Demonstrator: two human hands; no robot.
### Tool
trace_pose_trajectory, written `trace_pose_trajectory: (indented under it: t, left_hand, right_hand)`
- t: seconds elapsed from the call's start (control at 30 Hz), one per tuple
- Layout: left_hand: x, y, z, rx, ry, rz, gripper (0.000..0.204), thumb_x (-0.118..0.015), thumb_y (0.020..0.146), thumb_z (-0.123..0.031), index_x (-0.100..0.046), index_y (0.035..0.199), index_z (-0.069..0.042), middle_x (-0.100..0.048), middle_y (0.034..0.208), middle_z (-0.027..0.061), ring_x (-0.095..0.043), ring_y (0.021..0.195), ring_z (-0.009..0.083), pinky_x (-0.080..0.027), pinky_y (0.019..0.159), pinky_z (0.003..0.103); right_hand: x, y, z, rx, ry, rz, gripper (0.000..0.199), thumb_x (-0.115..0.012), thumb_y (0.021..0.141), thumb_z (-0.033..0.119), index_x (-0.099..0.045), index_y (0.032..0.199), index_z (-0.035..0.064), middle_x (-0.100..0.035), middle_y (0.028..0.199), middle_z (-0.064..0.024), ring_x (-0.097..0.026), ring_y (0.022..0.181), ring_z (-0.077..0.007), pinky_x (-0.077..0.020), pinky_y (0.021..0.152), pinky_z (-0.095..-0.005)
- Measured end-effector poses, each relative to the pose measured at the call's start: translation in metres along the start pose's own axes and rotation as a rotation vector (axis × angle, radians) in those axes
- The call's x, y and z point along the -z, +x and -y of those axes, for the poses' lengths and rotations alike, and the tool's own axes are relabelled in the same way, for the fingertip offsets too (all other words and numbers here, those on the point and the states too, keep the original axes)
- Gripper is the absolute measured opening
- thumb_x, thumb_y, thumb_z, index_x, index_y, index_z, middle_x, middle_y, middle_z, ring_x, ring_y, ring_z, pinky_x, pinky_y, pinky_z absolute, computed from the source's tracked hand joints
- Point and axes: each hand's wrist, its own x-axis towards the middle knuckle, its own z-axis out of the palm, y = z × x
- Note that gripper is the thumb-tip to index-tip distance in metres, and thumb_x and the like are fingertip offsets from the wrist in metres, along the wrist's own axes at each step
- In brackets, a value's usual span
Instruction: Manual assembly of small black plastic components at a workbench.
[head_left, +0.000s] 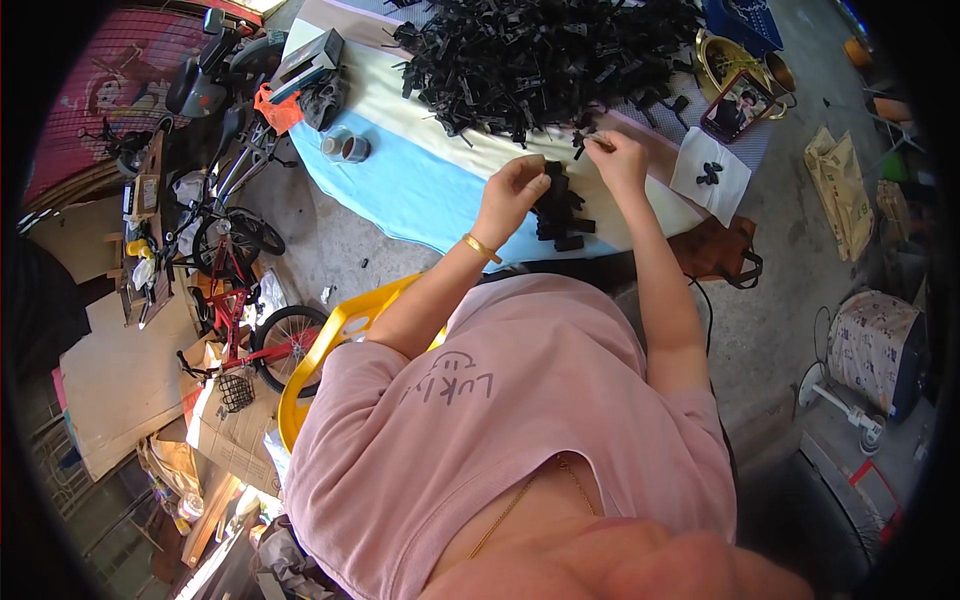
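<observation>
My left hand (512, 198), a gold bangle on its wrist, is closed with thumb and fingertips together at the edge of a small group of black plastic pieces (560, 212). Whatever lies between those fingertips is hidden. To its right, my right hand (622, 165) pinches a small black plastic piece (580, 143) just in front of a large heap of black plastic pieces (520, 65). The heap covers the far part of the cloth-covered table (400, 190). The pieces are too small to tell their exact kind.
On the table's right lie a phone (738, 106), a gold-coloured bowl (712, 58), a blue basket (745, 22) and white paper (690, 185) with several black pieces. A clear cup (352, 148) stands left. A yellow chair (340, 335) and bicycles (255, 340) are at left.
</observation>
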Motion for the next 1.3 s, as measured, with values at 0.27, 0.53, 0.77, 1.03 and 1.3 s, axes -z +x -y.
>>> trace_pose_trajectory:
  t: [0.27, 0.53, 0.77, 1.03, 1.3]
  left_hand:
    - [0.007, 0.015, -0.029, 0.295, -0.506, 0.496, 0.067, -0.068, 0.077, -0.014, -0.031, 0.130, 0.005, -0.055, 0.110, 0.0102, -0.054, 0.097, 0.0141, -0.044, 0.083, 0.025]
    - [0.004, 0.001, -0.060, 0.218, -0.415, 0.368, 0.044, -0.062, 0.079, -0.003, -0.041, 0.118, 0.001, -0.056, 0.109, 0.0116, -0.055, 0.099, 0.0166, -0.045, 0.084, 0.028]
    - [-0.007, -0.008, -0.073, 0.018, -0.363, 0.338, 0.042, -0.050, 0.086, 0.000, -0.034, 0.125, 0.001, -0.054, 0.110, 0.0142, -0.056, 0.091, 0.0162, -0.046, 0.082, 0.028]
    - [-0.008, -0.016, -0.066, -0.084, -0.282, 0.296, 0.043, -0.048, 0.087, 0.000, -0.025, 0.123, 0.001, -0.054, 0.106, 0.0134, -0.056, 0.085, 0.0136, -0.049, 0.074, 0.026]
    - [-0.005, -0.028, -0.088, 0.061, -0.325, 0.458, 0.049, -0.054, 0.085, -0.003, -0.033, 0.129, 0.001, -0.051, 0.113, 0.0102, -0.055, 0.091, 0.0139, -0.046, 0.078, 0.028]
  right_hand:
    - [0.053, -0.055, 0.062, 0.192, 0.502, 0.268, 0.010, -0.066, 0.068, 0.002, -0.061, 0.076, -0.0010, -0.061, 0.069, -0.0085, -0.058, 0.057, -0.0130, -0.0455, 0.054, -0.0238]
    - [0.071, -0.072, 0.063, 0.027, 0.686, 0.291, 0.013, -0.060, 0.077, 0.002, -0.057, 0.089, -0.0030, -0.059, 0.073, -0.0014, -0.053, 0.065, -0.0052, -0.0440, 0.060, -0.0195]
    - [0.090, -0.069, 0.076, -0.117, 0.976, 0.327, 0.010, -0.056, 0.080, 0.003, -0.058, 0.089, -0.0014, -0.057, 0.080, 0.0003, -0.049, 0.068, -0.0039, -0.0394, 0.060, -0.0169]
    - [0.089, -0.075, 0.078, 0.043, 0.826, 0.274, 0.011, -0.063, 0.078, 0.003, -0.060, 0.088, -0.0017, -0.061, 0.076, 0.0001, -0.051, 0.064, -0.0020, -0.0411, 0.058, -0.0149]
    - [0.081, -0.066, 0.081, -0.028, 0.909, 0.165, 0.011, -0.064, 0.078, 0.004, -0.058, 0.086, -0.0009, -0.061, 0.075, -0.0013, -0.055, 0.064, -0.0044, -0.0441, 0.058, -0.0176]
